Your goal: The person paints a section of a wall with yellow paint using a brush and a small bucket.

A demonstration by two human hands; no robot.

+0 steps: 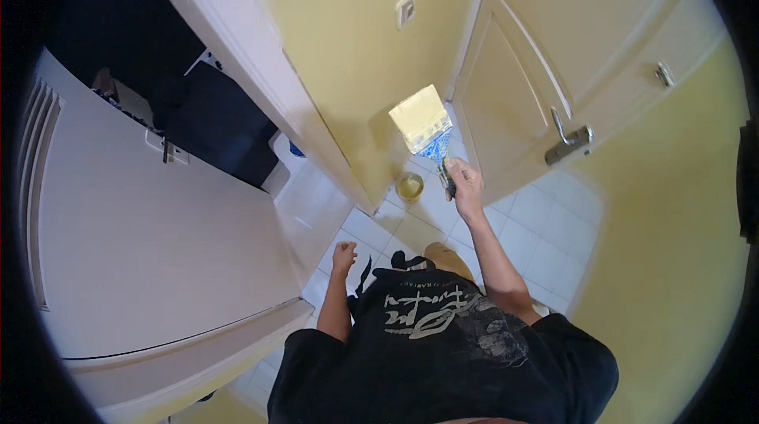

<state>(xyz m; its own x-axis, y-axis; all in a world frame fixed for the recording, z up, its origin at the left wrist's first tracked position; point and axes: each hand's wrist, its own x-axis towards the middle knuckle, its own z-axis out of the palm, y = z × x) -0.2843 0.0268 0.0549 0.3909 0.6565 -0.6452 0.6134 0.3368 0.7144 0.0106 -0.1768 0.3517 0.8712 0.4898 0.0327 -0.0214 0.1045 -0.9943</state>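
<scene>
Held up by its handle in my right hand (pixel 465 184) is a wide flat paintbrush (pixel 422 119), its bristles coated in pale yellow paint and its blue lower part smeared with paint. The bristles point away from me, in front of a yellow wall (pixel 350 50); whether they touch it I cannot tell. My left hand (pixel 344 255) hangs low over the tiles, its fingers curled; nothing shows in it. On the floor near the wall's corner stands a round paint container (pixel 410 187), below and left of the brush handle.
A panelled door (pixel 510 86) with a metal lever handle (pixel 569 138) stands at the right, beside another yellow wall (pixel 670 234). At the left are a white door frame (pixel 255 62) and a pale door (pixel 166 246). A wall switch or socket (pixel 405 10) sits higher on the yellow wall.
</scene>
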